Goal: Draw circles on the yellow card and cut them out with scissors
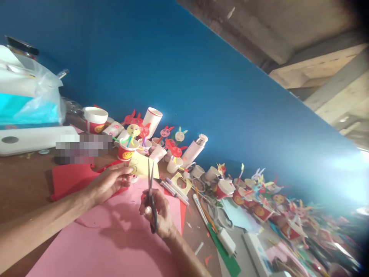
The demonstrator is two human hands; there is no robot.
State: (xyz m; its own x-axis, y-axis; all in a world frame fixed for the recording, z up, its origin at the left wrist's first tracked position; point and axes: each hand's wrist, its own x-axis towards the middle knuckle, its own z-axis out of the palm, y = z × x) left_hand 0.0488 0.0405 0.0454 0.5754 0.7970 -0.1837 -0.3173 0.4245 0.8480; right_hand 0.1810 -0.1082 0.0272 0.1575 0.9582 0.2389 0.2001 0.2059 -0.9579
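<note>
My left hand [108, 181] pinches a pale yellow piece of paper [142, 165] by its left edge, holding it above a pink paper sheet [115, 238]. My right hand [158, 215] grips black-handled scissors [150, 192], blades pointing up into the lower edge of the yellow paper. A faint circle is drawn on the yellow paper near my left thumb. Red paper [69, 179] lies under my left wrist.
Paper cups with bunny figures on straws [135, 138] crowd the back of the brown table, continuing to the right [259, 200]. A white bottle [194, 150] lies tilted. Pens [175, 190], green paper strip [227, 257], a white box with plastic [25, 111] at left. Blue wall behind.
</note>
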